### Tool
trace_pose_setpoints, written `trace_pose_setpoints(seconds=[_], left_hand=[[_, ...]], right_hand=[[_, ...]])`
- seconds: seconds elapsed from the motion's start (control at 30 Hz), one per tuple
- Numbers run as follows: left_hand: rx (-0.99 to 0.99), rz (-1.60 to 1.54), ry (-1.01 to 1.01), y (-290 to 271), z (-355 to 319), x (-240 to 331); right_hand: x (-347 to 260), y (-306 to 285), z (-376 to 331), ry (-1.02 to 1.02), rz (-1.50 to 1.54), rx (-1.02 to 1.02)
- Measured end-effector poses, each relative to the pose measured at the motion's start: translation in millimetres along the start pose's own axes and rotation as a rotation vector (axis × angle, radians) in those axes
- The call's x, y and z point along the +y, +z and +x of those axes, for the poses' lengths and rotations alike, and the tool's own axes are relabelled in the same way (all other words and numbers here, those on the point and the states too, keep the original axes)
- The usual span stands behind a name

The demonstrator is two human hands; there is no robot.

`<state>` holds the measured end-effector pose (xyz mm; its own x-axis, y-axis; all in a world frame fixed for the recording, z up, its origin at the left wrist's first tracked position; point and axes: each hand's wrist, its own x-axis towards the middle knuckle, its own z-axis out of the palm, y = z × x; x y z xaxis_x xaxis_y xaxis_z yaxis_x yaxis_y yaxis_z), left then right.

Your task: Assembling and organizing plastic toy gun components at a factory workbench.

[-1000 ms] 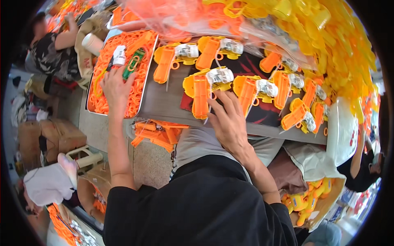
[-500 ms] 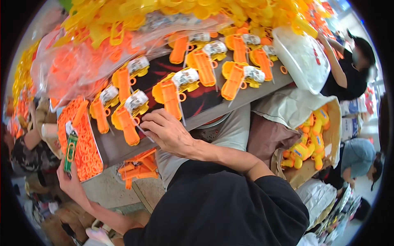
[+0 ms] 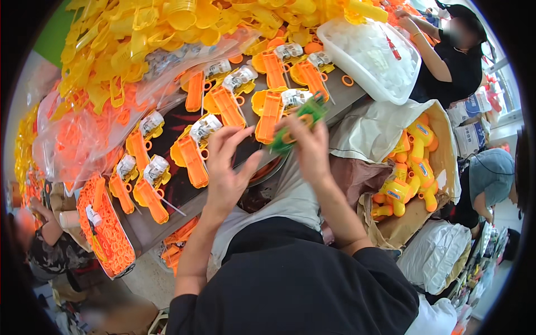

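Observation:
My right hand (image 3: 310, 149) is closed on a green, elongated item (image 3: 298, 125), blurred by motion, so its kind is unclear. It is in front of a half-assembled toy (image 3: 269, 111) with an orange handle, yellow shell and white mechanism. To its left my left hand (image 3: 228, 167) is raised over the table's near edge, fingers spread and holding nothing. Beside its fingertips lies another half-assembled toy (image 3: 192, 159). Several more like these lie in slanting rows across the grey table (image 3: 148, 226).
Orange rings fill a tray (image 3: 124, 271) at the left. Yellow shells (image 3: 184, 17) are heaped at the back. A white tub (image 3: 410, 84) of clear parts stands at the far right, near another person (image 3: 455, 61). A lined box (image 3: 432, 215) holds yellow toys (image 3: 416, 167).
The green item has passed from my left hand at the ring tray to my right hand. My left hand has moved right and up; my right hand has also moved right.

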<state>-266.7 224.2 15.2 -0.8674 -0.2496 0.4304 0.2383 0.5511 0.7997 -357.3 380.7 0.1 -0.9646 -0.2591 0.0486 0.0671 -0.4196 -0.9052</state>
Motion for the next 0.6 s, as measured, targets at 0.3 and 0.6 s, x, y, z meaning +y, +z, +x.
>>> trace_pose_setpoints(seconds=[0.3,0.6], left_hand=[[-0.24,0.586,0.422,122,85,-54],[-0.171,0.609,0.405,91,85,-57]], right_hand=[[-11,-118,95,-0.168,-0.808,0.247],[-31,-110,89,-0.04,-0.657,0.041]])
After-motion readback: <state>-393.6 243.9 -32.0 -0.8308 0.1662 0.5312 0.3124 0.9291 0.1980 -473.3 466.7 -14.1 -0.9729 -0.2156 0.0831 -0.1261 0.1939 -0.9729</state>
